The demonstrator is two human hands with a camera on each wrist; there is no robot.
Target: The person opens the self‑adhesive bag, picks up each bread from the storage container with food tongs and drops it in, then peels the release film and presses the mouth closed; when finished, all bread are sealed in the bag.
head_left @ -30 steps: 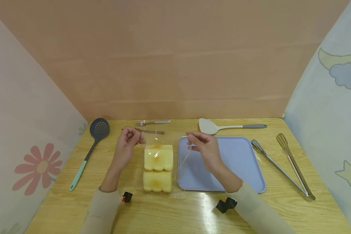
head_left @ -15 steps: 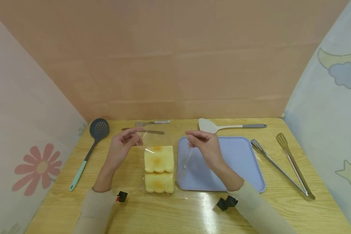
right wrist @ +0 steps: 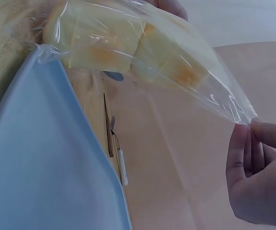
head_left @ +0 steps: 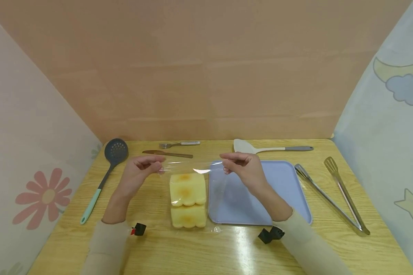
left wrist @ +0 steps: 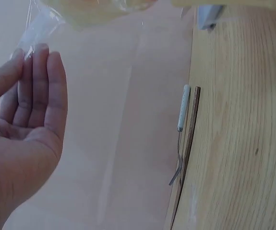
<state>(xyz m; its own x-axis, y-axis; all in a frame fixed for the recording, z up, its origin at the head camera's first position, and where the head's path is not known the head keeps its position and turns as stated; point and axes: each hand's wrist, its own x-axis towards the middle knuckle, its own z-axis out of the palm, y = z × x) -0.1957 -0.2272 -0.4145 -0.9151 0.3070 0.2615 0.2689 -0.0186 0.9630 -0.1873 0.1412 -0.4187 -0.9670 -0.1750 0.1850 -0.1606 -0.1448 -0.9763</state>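
Observation:
A clear plastic bag [head_left: 199, 167] is stretched between my two hands. Inside it sit two pale yellow bread pieces [head_left: 188, 190] with browned spots and scalloped edges, one in front of the other. My left hand [head_left: 137, 173] pinches the bag's far left corner between thumb and fingertips; in the left wrist view the fingers [left wrist: 41, 86] meet at the film. With thumb and forefinger, my right hand [head_left: 246, 170] pinches the opposite corner. The right wrist view shows the bag [right wrist: 214, 93] pulled to a point at that pinch. Whether its mouth is sealed I cannot tell.
A light blue tray [head_left: 278, 191] lies right of the bread, with metal tongs [head_left: 344, 191] beyond it. A white-headed spatula [head_left: 246, 148], a fork [head_left: 189, 143] and a brown knife [head_left: 175, 154] lie behind. On the left is a dark skimmer [head_left: 117, 151] with a mint handle.
My left hand has moved left and slightly nearer, and the right a little to the right. The film between them is now pulled taut. The bread has shifted slightly right and nearer.

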